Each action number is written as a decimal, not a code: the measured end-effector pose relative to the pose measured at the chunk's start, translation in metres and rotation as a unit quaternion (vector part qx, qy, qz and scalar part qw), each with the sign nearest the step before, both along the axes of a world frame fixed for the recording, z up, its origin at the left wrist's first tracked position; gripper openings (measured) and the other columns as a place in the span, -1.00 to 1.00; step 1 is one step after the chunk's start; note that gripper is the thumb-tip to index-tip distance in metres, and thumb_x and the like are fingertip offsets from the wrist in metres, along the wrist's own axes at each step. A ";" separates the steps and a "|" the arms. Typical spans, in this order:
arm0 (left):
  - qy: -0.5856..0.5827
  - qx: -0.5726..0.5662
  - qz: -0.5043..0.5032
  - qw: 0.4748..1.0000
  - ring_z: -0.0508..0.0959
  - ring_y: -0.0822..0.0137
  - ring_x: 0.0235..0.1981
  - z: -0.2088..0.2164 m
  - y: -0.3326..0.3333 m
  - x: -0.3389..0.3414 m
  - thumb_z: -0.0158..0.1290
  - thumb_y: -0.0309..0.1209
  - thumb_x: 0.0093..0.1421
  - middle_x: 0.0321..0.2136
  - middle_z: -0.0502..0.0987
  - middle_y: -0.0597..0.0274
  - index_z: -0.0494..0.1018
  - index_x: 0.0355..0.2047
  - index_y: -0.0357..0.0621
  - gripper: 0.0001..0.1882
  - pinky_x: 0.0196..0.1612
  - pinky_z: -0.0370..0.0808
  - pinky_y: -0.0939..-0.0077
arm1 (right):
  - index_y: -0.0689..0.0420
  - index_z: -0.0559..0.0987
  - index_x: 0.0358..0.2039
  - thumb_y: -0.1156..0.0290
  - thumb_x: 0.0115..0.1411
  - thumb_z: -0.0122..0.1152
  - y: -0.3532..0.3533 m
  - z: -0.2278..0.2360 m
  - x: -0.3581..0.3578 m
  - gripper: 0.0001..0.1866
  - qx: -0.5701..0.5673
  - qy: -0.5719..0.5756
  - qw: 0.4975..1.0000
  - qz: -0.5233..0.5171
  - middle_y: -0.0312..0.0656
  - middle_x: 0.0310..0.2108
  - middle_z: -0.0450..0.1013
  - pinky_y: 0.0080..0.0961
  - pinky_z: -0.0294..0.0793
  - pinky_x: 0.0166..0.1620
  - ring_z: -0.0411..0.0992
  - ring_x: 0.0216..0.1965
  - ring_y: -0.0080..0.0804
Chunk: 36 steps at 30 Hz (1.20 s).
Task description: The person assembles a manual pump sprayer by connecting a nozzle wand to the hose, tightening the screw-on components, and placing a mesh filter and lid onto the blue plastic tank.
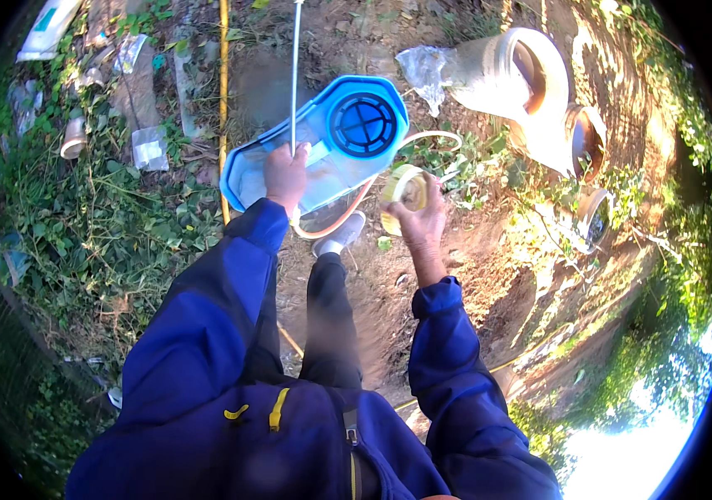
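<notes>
A blue sprayer tank point(323, 187) stands on the ground in front of me. A dark blue strainer basket point(363, 125) sits in its round top opening. My left hand point(286, 175) is closed around the lower end of a thin metal rod point(296, 75), which rises above the tank. To the right of the tank, my right hand point(424, 218) grips a round pale-yellow lid point(396, 185) by its rim, fingers and thumb on opposite sides. A pale hose point(354, 202) curves around the tank's near right side.
Large clay-coloured jars point(552, 75) lie at the far right beside a crumpled clear plastic bag point(427, 71). A yellow pole point(224, 100) runs along the tank's left. Leafy plants point(122, 217) and scattered litter cover the left side. My shoe point(346, 232) is close to the tank.
</notes>
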State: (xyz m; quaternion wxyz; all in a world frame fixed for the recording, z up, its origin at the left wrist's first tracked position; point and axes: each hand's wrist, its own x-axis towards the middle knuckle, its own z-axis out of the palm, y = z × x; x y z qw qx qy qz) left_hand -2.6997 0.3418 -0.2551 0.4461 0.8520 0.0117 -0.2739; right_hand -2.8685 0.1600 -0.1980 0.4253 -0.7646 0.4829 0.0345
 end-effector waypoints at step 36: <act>0.054 -0.081 0.025 0.995 0.43 0.46 -0.52 -0.006 0.009 0.001 -0.03 -0.32 0.30 -0.53 0.50 0.24 0.46 -0.40 -0.31 -0.73 -0.38 0.36 0.55 | -0.10 0.19 0.27 -0.31 0.19 -0.36 -0.152 -0.171 -0.181 -0.23 0.514 -0.370 0.583 -0.509 -0.06 0.30 0.08 0.45 0.03 0.10 0.07 0.25 0.20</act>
